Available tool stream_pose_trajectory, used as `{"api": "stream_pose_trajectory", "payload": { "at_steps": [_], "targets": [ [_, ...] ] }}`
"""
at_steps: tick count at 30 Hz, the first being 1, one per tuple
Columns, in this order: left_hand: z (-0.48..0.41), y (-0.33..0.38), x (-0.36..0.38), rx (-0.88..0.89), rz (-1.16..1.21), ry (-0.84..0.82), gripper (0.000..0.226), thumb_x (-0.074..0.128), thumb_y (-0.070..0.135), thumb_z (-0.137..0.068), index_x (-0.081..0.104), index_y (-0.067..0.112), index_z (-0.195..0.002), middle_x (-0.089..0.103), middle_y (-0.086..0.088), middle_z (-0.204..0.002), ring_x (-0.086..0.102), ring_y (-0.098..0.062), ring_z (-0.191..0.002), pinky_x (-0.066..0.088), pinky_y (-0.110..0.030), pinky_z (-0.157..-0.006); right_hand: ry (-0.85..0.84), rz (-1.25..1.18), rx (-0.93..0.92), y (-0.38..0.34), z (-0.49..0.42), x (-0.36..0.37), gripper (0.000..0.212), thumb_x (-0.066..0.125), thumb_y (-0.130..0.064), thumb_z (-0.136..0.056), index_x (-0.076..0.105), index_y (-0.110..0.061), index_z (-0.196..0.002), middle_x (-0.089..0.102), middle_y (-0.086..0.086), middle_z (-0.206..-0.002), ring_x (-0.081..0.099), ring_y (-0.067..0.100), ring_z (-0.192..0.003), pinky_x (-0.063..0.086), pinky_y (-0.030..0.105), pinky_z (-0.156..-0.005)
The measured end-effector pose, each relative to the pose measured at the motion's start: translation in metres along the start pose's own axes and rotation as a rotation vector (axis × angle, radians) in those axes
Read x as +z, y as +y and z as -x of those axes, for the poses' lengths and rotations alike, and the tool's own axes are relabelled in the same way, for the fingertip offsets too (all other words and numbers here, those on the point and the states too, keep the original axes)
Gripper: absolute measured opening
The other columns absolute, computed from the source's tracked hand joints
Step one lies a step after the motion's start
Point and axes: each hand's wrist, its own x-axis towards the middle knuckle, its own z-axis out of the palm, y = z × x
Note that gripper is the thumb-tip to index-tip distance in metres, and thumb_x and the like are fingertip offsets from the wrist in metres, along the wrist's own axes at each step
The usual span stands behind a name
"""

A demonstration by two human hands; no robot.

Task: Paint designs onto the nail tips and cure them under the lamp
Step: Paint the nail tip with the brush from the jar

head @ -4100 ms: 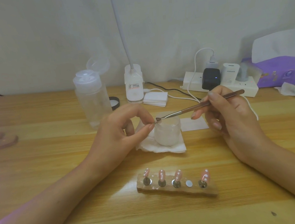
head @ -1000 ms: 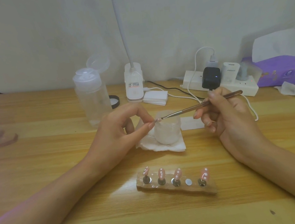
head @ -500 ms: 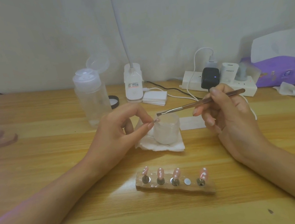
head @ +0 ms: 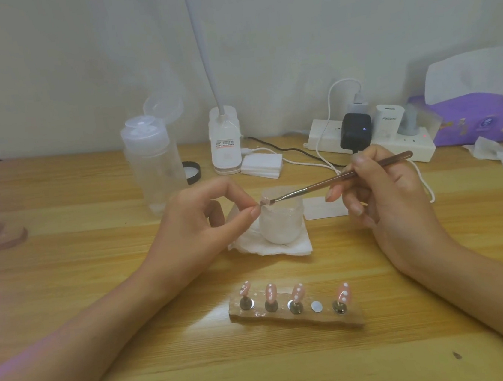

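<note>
My left hand (head: pixel 197 224) pinches a single nail tip (head: pixel 264 202) between thumb and forefinger, holding it up in front of the frosted cup (head: pixel 282 223) that stands on a folded tissue (head: pixel 270 246). My right hand (head: pixel 392 202) grips the thin brush (head: pixel 336 179) like a pen, fingers curled round the handle, and its bristle end touches the nail tip. Nearer to me on the wooden table (head: pixel 96 270) lies the stone-like holder (head: pixel 296 318) with four pink, white-dotted nail tips (head: pixel 270 293) upright on their pegs and one bare round disc (head: pixel 316 306) between the third and fourth. The lamp base (head: pixel 226 144) stands at the back by the wall, beside a clear bottle (head: pixel 153 167).
</note>
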Motion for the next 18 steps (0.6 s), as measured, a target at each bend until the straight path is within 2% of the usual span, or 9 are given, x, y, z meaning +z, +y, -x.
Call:
{"api": "stream_pose_trajectory", "payload": {
  "at_steps": [3, 6, 11, 15, 18],
  "targets": [
    [0.0000, 0.0006, -0.0009, -0.012, 0.005, -0.004, 0.012, 0.077, 0.015, -0.086, 0.067, 0.016, -0.079, 0.056, 0.027, -0.052, 0.041, 0.000, -0.039, 0.028, -0.007, -0.046, -0.018, -0.071, -0.024, -0.0007, 0.0002, -0.0010, 0.027, 0.046, -0.022, -0.105, 0.050, -0.020, -0.078, 0.070, 0.010, -0.068, 0.043, 0.010, -0.042, 0.028, 0.020, -0.038],
    [0.0001, 0.0011, -0.0011, -0.020, 0.004, -0.008, 0.011, 0.077, 0.018, -0.084, 0.068, 0.016, -0.079, 0.055, 0.029, -0.052, 0.040, 0.000, -0.039, 0.028, -0.006, -0.046, -0.045, -0.037, -0.036, -0.0003, 0.0012, 0.0004, 0.026, 0.046, -0.023, -0.105, 0.049, -0.018, -0.079, 0.070, 0.009, -0.068, 0.043, 0.010, -0.042, 0.028, 0.020, -0.038],
    [-0.0002, 0.0044, -0.0010, -0.026, 0.033, -0.001, 0.018, 0.073, 0.033, -0.078, 0.068, 0.017, -0.078, 0.056, 0.030, -0.052, 0.040, 0.000, -0.039, 0.028, -0.005, -0.046, -0.003, -0.016, -0.018, -0.0005, 0.0007, -0.0007, 0.025, 0.043, -0.019, -0.106, 0.047, -0.015, -0.081, 0.070, 0.010, -0.067, 0.042, 0.010, -0.042, 0.028, 0.019, -0.038],
    [-0.0002, 0.0042, -0.0015, -0.048, 0.029, -0.003, 0.017, 0.075, 0.031, -0.079, 0.069, 0.016, -0.079, 0.055, 0.030, -0.051, 0.039, 0.001, -0.039, 0.028, -0.005, -0.046, -0.054, -0.054, -0.056, -0.0021, 0.0018, 0.0008, 0.025, 0.046, -0.025, -0.103, 0.049, -0.020, -0.079, 0.071, 0.010, -0.070, 0.043, 0.010, -0.043, 0.028, 0.024, -0.041],
    [-0.0002, 0.0051, -0.0016, -0.055, 0.033, 0.001, 0.020, 0.073, 0.035, -0.077, 0.069, 0.016, -0.079, 0.055, 0.029, -0.050, 0.039, 0.001, -0.039, 0.028, -0.005, -0.046, -0.052, 0.000, -0.049, -0.0005, 0.0016, 0.0010, 0.026, 0.044, -0.022, -0.106, 0.048, -0.016, -0.081, 0.071, 0.009, -0.070, 0.044, 0.010, -0.043, 0.030, 0.021, -0.039]
  ]
}}
